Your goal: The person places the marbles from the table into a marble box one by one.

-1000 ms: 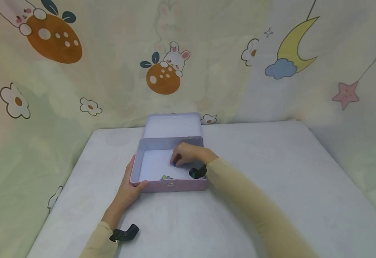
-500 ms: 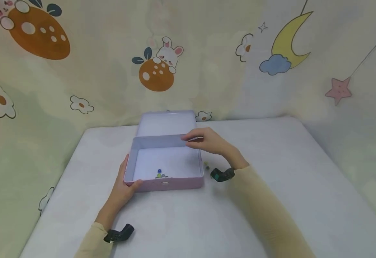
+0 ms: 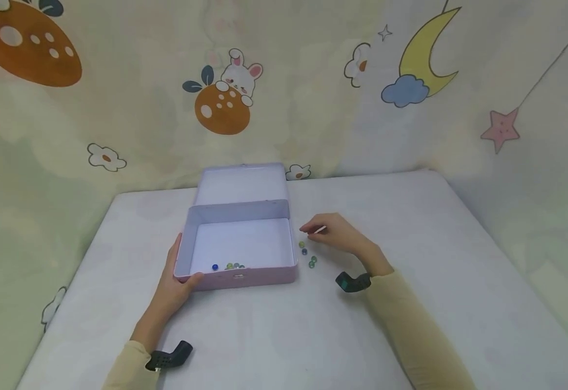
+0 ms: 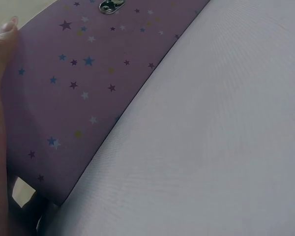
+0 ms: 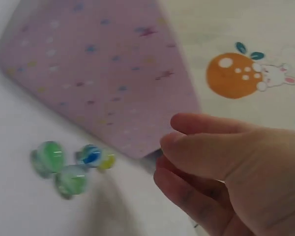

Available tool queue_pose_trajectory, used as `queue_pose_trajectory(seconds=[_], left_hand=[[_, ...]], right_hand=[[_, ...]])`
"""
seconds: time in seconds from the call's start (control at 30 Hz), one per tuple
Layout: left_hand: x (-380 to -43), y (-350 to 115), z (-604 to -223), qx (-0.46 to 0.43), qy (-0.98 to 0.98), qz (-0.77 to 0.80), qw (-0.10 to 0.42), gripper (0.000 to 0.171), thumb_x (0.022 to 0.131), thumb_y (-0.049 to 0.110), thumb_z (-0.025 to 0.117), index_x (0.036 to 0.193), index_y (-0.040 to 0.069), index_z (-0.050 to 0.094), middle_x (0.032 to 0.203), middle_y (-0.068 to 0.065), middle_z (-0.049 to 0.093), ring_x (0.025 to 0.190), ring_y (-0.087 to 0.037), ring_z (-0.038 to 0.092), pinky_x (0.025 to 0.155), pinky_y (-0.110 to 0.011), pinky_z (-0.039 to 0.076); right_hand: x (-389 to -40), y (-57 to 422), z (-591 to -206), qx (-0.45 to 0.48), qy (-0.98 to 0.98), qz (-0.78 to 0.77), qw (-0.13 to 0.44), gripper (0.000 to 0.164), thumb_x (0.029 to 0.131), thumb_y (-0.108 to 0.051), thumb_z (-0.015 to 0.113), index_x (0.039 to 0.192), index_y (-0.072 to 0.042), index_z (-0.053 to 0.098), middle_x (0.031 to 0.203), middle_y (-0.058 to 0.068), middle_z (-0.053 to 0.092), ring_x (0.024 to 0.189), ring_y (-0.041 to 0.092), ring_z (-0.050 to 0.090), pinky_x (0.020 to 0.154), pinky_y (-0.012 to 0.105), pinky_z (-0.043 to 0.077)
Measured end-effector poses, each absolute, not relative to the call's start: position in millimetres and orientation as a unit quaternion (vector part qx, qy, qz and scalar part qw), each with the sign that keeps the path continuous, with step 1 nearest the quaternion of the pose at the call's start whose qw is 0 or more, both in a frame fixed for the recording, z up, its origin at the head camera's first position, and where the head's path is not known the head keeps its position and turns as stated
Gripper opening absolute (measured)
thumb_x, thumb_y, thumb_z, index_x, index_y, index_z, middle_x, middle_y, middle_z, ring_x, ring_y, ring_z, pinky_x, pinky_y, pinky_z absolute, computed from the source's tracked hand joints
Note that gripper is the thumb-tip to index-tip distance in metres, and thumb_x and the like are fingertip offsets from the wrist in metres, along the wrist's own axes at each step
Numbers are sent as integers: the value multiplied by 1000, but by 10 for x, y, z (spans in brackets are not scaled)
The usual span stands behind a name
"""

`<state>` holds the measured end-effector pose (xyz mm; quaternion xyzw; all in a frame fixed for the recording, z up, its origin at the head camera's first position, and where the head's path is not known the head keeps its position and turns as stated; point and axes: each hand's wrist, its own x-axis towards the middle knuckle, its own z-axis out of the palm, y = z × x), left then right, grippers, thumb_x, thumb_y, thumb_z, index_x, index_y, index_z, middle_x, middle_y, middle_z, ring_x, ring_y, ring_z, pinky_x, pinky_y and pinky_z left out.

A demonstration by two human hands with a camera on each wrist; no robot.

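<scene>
Head view is showing me the person's right hand (image 3: 335,233) hovering beside the right wall of a shallow rectangular metal-looking box (image 3: 264,275), pinkish-purple outside and pale lilac inside; half a second ago it was hanging over the box's far right corner. A dark-blue glass marble (image 3: 215,267) is now lying loose inside the box near its front wall, whereas something dark blue was at those fingertips a second ago, so I'm judging it released. The right thumb and fingers are bending loosely, slightly parted, with nothing visibly between them. Its forearm, in a pale yellow sleeve (image 3: 411,325), is reaching in from the box's front right.

The left hand (image 3: 170,290) is gripping the box's front left corner, thumb over the front edge, fingers along the left side.

Just outside the box's right wall, four glass marbles are lying near the right fingertips: one yellow-green (image 3: 302,245), one blue (image 3: 304,251), two green (image 3: 311,265). Inside, the front wall is partly hiding a greenish marble cluster (image 3: 230,266); I'm not managing a count. The pale lilac lid (image 3: 242,184) is leaning back behind the box, which is resting on a white-covered table (image 3: 274,346).
</scene>
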<state>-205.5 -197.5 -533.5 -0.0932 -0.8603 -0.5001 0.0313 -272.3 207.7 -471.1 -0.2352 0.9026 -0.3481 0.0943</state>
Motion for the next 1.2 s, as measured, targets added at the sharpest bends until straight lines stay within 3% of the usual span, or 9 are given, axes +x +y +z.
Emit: queue_pose_trajectory(seconds=[0.33, 0.8, 1.2], left_hand=[[-2021, -1945, -5320, -102, -856, -505, 34, 105, 77, 38, 73, 153, 31, 2, 160, -7, 10, 145, -41, 13, 106, -72, 15], [-2004, -1956, -5299, -107, -858, -502, 41, 104, 77, 35, 74, 153, 34, 3, 160, -9, 10, 144, -42, 14, 106, -72, 16], [-2020, -1964, -5333, -110, -853, -508, 46, 104, 76, 33, 74, 153, 33, 3, 160, -8, 11, 145, -41, 13, 107, -71, 15]], right_hand=[[-2739, 1967, -4912, -251, 918, -293, 89, 19, 87, -5, 65, 102, -13, 74, 103, -1, 70, 103, 16, 64, 93, 33, 51], [-2742, 1896, -4997, -325, 912, -246, 46, 14, 86, -5, 66, 96, -9, 75, 97, 2, 71, 95, 15, 66, 87, 30, 54], [-2715, 1949, -4911, -270, 939, -205, 64, 13, 84, -6, 68, 94, -11, 76, 93, 1, 71, 91, 14, 66, 86, 30, 54]])
